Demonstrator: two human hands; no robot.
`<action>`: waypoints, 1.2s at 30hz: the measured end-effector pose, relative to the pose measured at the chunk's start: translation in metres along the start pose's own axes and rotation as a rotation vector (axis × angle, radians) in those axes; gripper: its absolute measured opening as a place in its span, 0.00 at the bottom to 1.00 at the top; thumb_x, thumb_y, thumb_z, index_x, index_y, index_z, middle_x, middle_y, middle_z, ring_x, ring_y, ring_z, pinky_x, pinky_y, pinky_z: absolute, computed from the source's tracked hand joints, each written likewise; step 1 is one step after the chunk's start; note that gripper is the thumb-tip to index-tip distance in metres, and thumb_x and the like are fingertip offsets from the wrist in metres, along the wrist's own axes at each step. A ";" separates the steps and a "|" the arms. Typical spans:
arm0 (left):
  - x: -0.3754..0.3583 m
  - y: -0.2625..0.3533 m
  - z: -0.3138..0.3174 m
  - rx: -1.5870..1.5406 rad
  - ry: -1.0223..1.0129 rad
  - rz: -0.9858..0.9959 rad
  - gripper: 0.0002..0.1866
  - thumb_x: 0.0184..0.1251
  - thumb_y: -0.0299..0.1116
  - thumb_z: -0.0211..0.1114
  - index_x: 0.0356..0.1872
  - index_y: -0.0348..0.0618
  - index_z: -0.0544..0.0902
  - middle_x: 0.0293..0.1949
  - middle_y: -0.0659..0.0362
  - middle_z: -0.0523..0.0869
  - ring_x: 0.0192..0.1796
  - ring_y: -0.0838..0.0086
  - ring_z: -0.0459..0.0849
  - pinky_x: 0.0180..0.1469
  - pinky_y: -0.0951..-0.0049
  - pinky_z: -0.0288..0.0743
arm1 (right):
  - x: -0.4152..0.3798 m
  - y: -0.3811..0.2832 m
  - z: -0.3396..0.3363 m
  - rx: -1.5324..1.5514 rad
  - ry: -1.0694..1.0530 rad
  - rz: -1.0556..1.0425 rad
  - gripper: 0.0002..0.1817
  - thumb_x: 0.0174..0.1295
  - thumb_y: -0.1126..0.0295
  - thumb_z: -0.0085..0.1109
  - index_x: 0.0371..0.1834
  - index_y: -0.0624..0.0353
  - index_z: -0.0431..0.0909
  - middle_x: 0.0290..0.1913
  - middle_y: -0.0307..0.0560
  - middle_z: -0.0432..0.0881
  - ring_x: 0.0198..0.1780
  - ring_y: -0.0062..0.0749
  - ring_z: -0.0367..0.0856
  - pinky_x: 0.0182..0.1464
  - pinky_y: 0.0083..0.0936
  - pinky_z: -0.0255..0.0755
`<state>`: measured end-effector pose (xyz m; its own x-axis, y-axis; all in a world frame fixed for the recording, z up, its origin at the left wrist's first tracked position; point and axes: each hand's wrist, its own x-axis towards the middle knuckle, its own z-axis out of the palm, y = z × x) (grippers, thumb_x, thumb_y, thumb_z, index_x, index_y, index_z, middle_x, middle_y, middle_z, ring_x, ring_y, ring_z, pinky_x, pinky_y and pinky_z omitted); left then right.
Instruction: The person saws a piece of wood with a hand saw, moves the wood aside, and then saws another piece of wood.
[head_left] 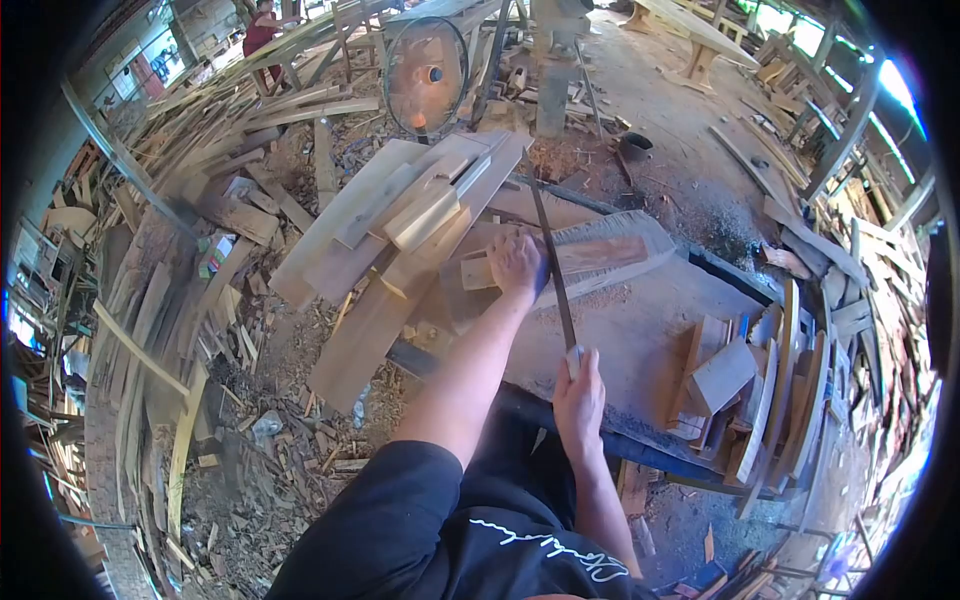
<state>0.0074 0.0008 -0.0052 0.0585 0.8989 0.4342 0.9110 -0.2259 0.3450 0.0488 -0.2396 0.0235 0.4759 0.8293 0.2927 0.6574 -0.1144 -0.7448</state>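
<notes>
My left hand (pixel 518 264) presses down on a thick piece of wood (pixel 615 250) with a reddish-brown strip on its upper face, its fingers bent over the near end. My right hand (pixel 579 400) is closed around the pale handle of a long, narrow dark tool that looks like a handsaw (pixel 550 250). Its blade runs away from me across the wood, just right of my left hand. The blade's teeth are too fine to make out. Beneath the wood is a dusty worktable (pixel 650 345).
Boards and cut blocks (pixel 420 215) are stacked left of the work. Curved wooden pieces (pixel 785 385) and a pale block (pixel 722 378) crowd the table's right end. A round fan (pixel 427 78) stands beyond. Scrap wood covers the floor. Another person (pixel 262 35) is far back left.
</notes>
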 end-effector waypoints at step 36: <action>0.007 -0.005 0.000 0.131 -0.009 0.069 0.15 0.71 0.40 0.50 0.40 0.50 0.86 0.45 0.55 0.88 0.55 0.61 0.81 0.58 0.57 0.70 | 0.023 -0.003 0.013 -0.070 0.029 0.035 0.12 0.67 0.70 0.61 0.46 0.61 0.68 0.35 0.62 0.80 0.38 0.61 0.82 0.37 0.47 0.77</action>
<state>0.0031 0.0082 -0.0042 0.1262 0.8866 0.4451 0.9500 -0.2371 0.2030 0.0503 -0.2135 0.0244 0.5155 0.8080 0.2853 0.6788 -0.1818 -0.7115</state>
